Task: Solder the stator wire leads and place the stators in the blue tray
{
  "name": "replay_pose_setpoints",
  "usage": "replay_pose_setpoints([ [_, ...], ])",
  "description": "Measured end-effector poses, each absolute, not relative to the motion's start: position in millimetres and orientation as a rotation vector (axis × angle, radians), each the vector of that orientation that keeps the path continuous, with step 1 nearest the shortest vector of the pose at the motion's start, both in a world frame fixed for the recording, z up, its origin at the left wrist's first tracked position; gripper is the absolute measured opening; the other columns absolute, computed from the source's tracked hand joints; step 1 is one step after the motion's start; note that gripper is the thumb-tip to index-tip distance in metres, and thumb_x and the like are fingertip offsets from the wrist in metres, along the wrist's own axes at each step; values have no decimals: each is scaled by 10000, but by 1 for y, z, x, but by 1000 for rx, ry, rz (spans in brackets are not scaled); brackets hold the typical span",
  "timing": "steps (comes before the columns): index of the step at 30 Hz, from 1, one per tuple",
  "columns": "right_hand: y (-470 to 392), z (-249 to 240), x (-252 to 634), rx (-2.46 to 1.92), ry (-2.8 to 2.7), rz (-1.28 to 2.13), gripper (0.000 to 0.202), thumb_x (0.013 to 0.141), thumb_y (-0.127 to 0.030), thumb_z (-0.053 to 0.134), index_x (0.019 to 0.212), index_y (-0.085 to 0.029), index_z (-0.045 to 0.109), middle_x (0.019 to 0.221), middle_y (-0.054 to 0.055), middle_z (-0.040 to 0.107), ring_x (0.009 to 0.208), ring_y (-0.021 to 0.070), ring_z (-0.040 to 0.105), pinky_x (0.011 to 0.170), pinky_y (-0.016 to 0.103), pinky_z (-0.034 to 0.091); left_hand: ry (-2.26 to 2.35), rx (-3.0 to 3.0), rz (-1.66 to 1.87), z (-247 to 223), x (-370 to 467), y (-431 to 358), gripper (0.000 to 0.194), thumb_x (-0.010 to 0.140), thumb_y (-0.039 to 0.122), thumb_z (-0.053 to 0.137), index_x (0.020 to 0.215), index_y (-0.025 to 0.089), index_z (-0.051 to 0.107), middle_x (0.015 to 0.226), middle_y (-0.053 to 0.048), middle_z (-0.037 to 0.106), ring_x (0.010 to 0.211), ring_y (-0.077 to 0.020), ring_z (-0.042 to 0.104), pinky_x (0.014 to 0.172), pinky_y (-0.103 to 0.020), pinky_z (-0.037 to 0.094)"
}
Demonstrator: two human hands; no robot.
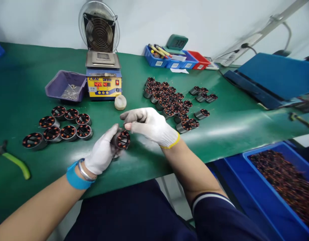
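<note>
My left hand (102, 149), in a white glove, is wrapped around a motor stator (121, 139). The stator is a short metal cylinder with copper windings in its dark end, which is tilted up towards me. My right hand (146, 125), gloved with a yellow cuff, hovers at the stator's upper rim. Its thumb and forefinger are pinched together, and whatever may be between them is too small to make out. Several similar stators (68, 132) stand in two rows to the left. A larger cluster of stators (166, 100) with thin wire ends stands to the right.
Behind my hands stands a yellow-and-blue soldering unit (104, 87) with a fan (100, 35). A purple bin (65, 82) and a round white jar (120, 102) flank it. Green-handled pliers (17, 164) lie left. Blue bin (264, 177), lower right, holds copper-coloured pieces. Small trays (156, 62) line the back.
</note>
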State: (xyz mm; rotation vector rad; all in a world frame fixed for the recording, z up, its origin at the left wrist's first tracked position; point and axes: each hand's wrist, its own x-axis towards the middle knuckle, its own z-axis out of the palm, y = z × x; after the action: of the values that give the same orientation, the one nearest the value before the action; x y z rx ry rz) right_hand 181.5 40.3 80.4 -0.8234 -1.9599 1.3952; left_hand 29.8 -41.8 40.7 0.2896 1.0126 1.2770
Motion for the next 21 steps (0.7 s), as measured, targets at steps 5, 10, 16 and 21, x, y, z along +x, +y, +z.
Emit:
replay_pose_setpoints([
  [5,22,115,186,-614,-2335,750,152,852,-244,693,712,-208,645,807,24,719,1041,229,700,1155,482,417,917,138,1612,51,25,-37,423,795,236,609,431,199,395,486,14,482,514,-98,544,533,-199,477],
  [10,14,126,188,-546,-2491,507,132,879,-233,665,749,-236,642,843,17,729,1080,231,699,1234,535,336,967,150,1159,45,21,-36,455,891,562,557,642,181,577,540,6,556,402,-97,468,389,-212,329],
  [16,19,115,191,-571,-2445,433,151,869,-254,676,734,-252,609,803,7,723,1023,247,722,1215,581,373,652,397,1057,47,21,-41,233,816,395,711,849,173,648,713,-19,681,538,-155,627,485,-258,498],
  [21,14,123,189,-567,-2423,451,152,867,-231,675,729,-257,620,799,11,718,1031,248,720,1218,555,389,768,105,1389,48,21,-35,246,892,324,615,692,184,579,777,-35,678,765,-167,685,725,-296,581],
])
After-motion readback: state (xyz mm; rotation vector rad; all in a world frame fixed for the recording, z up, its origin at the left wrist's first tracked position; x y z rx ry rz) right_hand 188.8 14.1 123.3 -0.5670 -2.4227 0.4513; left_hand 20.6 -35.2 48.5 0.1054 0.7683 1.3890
